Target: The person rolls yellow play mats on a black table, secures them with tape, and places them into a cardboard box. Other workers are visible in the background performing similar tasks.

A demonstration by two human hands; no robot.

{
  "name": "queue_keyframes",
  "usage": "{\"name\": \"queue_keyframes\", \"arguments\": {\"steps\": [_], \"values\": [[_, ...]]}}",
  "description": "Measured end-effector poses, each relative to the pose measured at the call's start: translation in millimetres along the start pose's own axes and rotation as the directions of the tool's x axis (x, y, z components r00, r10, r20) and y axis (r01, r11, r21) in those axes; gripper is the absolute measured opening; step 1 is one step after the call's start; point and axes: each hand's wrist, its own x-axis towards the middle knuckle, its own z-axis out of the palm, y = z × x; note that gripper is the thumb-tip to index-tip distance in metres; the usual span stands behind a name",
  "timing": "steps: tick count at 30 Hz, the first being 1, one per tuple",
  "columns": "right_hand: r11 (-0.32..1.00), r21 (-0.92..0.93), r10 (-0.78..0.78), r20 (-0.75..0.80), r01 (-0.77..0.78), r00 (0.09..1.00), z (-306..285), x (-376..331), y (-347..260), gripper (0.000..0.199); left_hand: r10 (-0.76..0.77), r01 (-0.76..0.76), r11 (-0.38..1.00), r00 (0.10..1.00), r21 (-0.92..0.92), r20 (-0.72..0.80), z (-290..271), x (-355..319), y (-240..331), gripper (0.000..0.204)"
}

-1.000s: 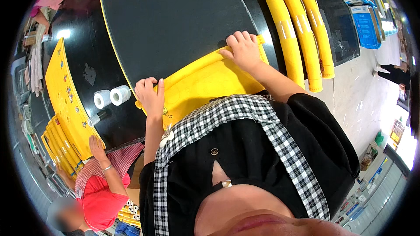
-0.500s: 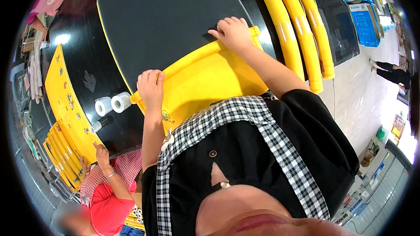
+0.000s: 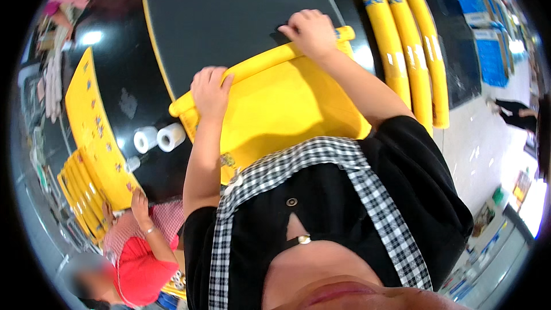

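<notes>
Fingers of the left hand curl over the rolled edge of the yellow sheet, pressed together and gripping the roll near its left end; fingers of the right hand are likewise bent and closed over the same roll near its right end.

Taking the yellow sheet as the landmark: it lies on the black table, partly on top of the dark grey mat that spreads beyond its rolled far edge. The sheet's flat part runs from the roll back toward the person's checked collar. To the right of the sheet, well apart from it, three yellow rolls lie side by side on the table. To its left a flat yellow sheet with small marks lies spread, and below that a stack of yellow rolls sits at the table edge. Just left of the sheet's near corner stand two white tape rolls, touching each other. Lower left of the sheet, another person's hand rests by the stack.
</notes>
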Motion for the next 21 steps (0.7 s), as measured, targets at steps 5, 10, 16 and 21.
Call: {"name": "queue_keyframes", "arguments": {"steps": [5,10,16,21], "values": [[0.968,-0.145,-0.244,-0.352,0.204,0.904,2,-25,-29,0.027,-0.072,0.074,0.997,0.991,0.007,-0.116,0,51,-17,0.019],[0.991,-0.114,-0.074,-0.041,0.069,0.996,-6,42,-32,0.034,0.038,-0.025,0.996,0.988,0.085,-0.153,2,48,6,0.024],[0.969,-0.180,-0.192,-0.133,0.167,0.972,-16,59,-32,0.040,-0.021,0.020,1.000,0.999,0.010,0.049,-5,106,-22,0.026],[0.935,-0.210,-0.257,0.155,0.286,0.954,-38,60,-45,0.056,-0.252,0.253,0.935,0.967,0.250,-0.034,-12,115,-20,0.034]]}}
